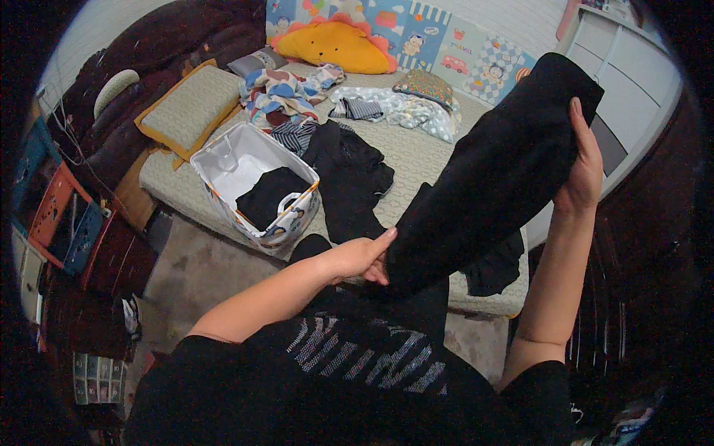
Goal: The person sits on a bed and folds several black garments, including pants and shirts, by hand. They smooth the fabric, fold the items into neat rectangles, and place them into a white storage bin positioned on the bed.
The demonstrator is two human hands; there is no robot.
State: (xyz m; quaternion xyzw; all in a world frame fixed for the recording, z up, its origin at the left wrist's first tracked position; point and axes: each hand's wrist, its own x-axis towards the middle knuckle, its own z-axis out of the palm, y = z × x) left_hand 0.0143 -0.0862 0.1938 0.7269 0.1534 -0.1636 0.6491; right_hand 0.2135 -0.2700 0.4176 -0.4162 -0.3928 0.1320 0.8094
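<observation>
A long black garment (485, 173) is stretched between my hands in front of my body. My right hand (585, 156) holds its upper end at the right, the thumb lying on the cloth. Lower and nearer to me, my left hand (368, 259) grips its other end, some fingers hidden by the cloth. To the left, a white fabric basket (220, 192) with a printed outside stands on the bed's edge, a folded black cloth (270, 195) inside it. Beside the basket lies a crumpled black garment (351, 161). More black cloth (493, 267) lies at the bed's right front edge.
The bed (184, 184) carries a yellow-edged pillow (189, 108), a patterned blanket (279, 92), a dotted pale blanket (413, 114) and a yellow plush cushion (334, 44). A white cabinet (630, 72) stands at the right. Dark drawers (117, 262) stand at the left.
</observation>
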